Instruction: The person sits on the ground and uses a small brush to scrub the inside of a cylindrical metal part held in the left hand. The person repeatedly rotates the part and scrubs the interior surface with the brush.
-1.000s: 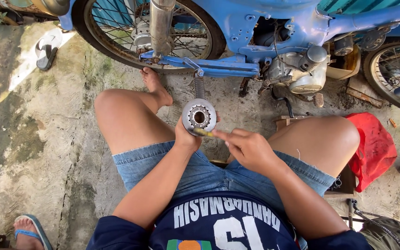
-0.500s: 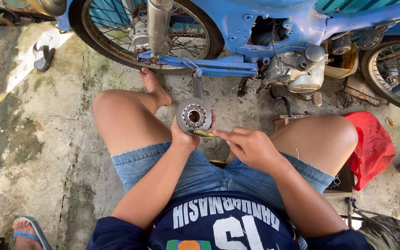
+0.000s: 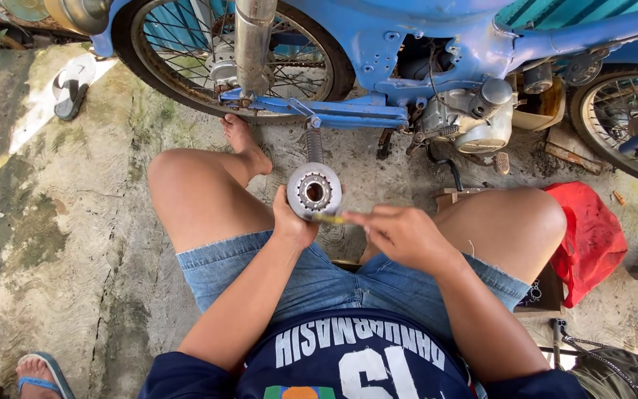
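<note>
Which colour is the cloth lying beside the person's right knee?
Red; the cloth shows clearly in the head view.

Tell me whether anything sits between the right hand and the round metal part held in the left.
Nothing visible blocks it. The left hand grips the round metal part from below, and the right hand holds a small yellowish tool whose tip already meets the part's lower rim. Only that tool spans the gap between them.

The left hand [image 3: 295, 219] holds up a round metal hub [image 3: 314, 191]; the right hand [image 3: 402, 235] presses a small yellowish tool [image 3: 329, 218] against its lower rim, before a blue motorbike [image 3: 437, 37].
</note>
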